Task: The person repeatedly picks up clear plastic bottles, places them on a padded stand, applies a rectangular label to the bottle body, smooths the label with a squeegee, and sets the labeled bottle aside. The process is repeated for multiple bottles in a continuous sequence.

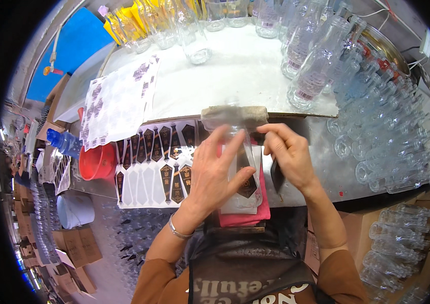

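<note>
A clear glass bottle lies in front of me, its neck toward a rolled beige cloth and its body over a pink cloth. A dark kite-shaped label shows on the bottle. My left hand reaches over it, fingers stretched apart, the thumb beside the label; whether it presses on the glass I cannot tell. To the right of the bottle, my right hand is closed in a pinch, with a dark label hanging from its fingers. Its fingertips are partly hidden.
Left of the bottle lies a sheet of dark labels, some spots peeled. Beyond it are a printed white sheet and a red bucket. Printed bottles stand on the white board; many plain bottles crowd the right.
</note>
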A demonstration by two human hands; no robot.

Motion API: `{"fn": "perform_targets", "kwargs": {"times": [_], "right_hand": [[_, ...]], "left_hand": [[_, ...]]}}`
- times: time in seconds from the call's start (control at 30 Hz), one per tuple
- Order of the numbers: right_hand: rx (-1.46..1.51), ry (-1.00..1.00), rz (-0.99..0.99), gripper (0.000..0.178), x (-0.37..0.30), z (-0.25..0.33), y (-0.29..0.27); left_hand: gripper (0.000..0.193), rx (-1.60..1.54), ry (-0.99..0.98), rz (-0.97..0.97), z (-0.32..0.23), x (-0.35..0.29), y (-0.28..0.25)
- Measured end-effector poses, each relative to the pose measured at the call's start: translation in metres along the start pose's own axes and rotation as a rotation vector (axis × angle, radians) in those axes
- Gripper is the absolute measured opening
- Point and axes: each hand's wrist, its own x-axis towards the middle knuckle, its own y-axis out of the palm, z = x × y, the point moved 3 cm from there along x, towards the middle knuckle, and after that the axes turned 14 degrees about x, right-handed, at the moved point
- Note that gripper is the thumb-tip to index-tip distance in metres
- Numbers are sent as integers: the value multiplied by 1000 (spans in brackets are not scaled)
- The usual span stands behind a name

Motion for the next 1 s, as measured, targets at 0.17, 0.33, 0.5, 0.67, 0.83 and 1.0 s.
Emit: {"fn": "perform_targets", "kwargs": {"times": [0.17,0.33,0.5,0.67,0.83,1.0], "right_hand": [[-563,-491,149,50,-8,2,16],[-753,-479,211,69,-13,-5,16],[-697,-515,147,65,-15,-12,18],[-744,-541,154,64,-22,-10,19],[-686,-546,185,68,-21,-18,17],[-160,-303,-15,46,-26,-36,3]], "left_hand": [[79,-130,-54,30,3,-11,6],[82,-118,-36,66,2,-19,16],[80,-182,-40,-1,1,-21,20],[78,-243,-42,18,-1,-27,21],[78,-269,-66,83,0,-26,19],[98,-430,-44,47,1,-41,14]]}}
